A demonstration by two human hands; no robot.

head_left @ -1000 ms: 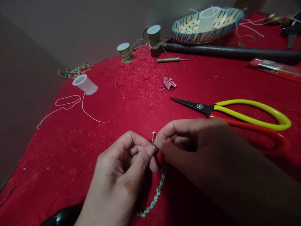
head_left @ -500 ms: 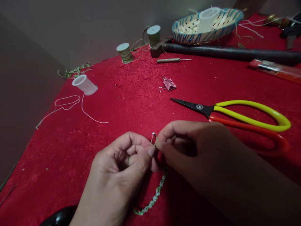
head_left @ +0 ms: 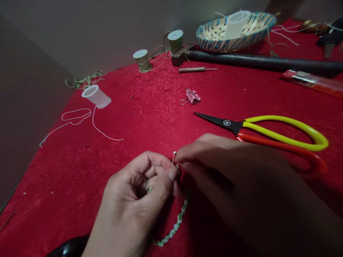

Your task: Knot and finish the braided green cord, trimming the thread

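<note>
My left hand (head_left: 139,200) pinches a thin green cord (head_left: 173,159) between thumb and index finger. A small white bead (head_left: 174,152) sits at the top of that cord. A beaded green and white strand (head_left: 177,225) hangs in a curve below my fingers, and a bit of green beadwork shows inside the left palm. Close to the cord, my right hand (head_left: 214,167) has thumb and index fingertip slightly apart, with a short cord end beside the thumb. Its other fingers are blurred and in shadow.
Yellow-and-red-handled scissors (head_left: 233,125) lie beyond my right hand. Farther off are a pink binder clip (head_left: 193,96), an awl (head_left: 191,70), a hammer (head_left: 241,59), cord spools (head_left: 143,62), a white spool (head_left: 99,98) and a woven basket (head_left: 214,44). Red cloth (head_left: 80,171) covers the table.
My right thumb and index finger have parted from their pinch at the cord, and the index finger has shifted left towards the bead. The left hand keeps its pinch almost in place.
</note>
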